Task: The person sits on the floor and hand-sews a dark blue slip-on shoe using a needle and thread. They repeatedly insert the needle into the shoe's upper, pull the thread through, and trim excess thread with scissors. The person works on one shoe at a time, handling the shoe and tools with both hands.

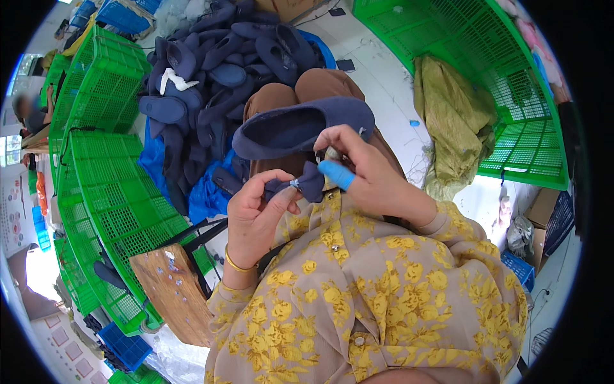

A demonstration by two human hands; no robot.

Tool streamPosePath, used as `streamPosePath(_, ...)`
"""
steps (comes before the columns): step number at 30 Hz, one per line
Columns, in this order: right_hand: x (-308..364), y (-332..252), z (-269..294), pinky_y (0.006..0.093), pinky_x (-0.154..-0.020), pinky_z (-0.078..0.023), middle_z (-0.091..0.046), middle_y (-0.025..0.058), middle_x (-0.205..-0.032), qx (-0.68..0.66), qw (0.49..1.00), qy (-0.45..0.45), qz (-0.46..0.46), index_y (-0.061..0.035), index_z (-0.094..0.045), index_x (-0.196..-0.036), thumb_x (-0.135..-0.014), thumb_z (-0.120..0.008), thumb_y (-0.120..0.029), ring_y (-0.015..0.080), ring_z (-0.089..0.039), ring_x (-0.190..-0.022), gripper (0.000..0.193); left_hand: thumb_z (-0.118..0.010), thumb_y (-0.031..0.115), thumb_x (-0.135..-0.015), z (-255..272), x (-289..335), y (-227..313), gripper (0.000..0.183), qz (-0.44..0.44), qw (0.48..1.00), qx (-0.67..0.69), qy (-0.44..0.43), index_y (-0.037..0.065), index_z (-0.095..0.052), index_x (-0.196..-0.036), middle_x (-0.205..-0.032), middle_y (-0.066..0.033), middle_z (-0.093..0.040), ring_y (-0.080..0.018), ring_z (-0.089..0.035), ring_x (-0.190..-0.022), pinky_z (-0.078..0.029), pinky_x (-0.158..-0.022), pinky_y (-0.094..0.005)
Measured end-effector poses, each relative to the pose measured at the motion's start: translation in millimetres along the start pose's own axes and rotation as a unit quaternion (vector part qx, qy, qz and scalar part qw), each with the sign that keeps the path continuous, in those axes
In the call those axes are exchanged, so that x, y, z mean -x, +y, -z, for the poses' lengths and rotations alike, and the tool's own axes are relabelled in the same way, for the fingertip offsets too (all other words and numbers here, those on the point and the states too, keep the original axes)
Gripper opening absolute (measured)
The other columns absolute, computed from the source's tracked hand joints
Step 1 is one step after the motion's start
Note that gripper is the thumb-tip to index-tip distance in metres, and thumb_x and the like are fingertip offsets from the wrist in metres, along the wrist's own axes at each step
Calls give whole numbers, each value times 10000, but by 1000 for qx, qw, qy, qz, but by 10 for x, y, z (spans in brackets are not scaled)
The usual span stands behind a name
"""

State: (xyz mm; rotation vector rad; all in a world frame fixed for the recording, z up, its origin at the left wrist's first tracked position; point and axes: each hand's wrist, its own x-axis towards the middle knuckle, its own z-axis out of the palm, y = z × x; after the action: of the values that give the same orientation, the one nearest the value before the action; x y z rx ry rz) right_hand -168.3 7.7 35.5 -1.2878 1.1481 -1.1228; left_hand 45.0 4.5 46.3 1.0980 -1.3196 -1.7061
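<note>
Across my brown-trousered knees lies a navy slip-on shoe (295,130), its opening facing up. Just below it, a small navy fabric bow (311,183) is pinched in my left hand (257,221), between thumb and fingertips. A tiny pale-blue bit shows at the middle of the bow. My right hand (377,182), with blue tape round its thumb, is closed right beside the bow and the shoe's near side. Whatever sits between its thumb and index finger is mostly hidden; a small pale bit shows there.
A large heap of navy shoes (211,83) on blue sheeting (211,195) fills the floor beyond my knees. Green crates (121,192) stack along the left. Another green crate (473,70) and an olive sack (451,121) stand right. A wooden board (169,294) is by my left elbow.
</note>
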Motion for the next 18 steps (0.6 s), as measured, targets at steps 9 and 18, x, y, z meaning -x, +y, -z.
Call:
streamPosePath(9, 140, -179, 335, 368, -747, -521, -685, 127, -941, 150, 963, -210, 73, -73, -666, -1124, -702, -562, 84, 325, -657, -884, 462, -604, 23, -935, 60, 101, 0, 182, 85, 984, -49, -145, 6, -610, -1116, -890, -31, -661, -52, -599, -746, -491, -676, -196)
streamPosePath(18, 257, -199, 421, 386, -782, -539, -706, 126, -995, 164, 938, -296, 69, -82, -672, -1120, -672, -581, 68, 324, -666, -934, 481, -604, 13, -938, 17, 152, 23, 170, 103, 974, -88, -180, -23, -587, -1103, -887, -45, -645, -67, -592, -771, -481, -718, -199)
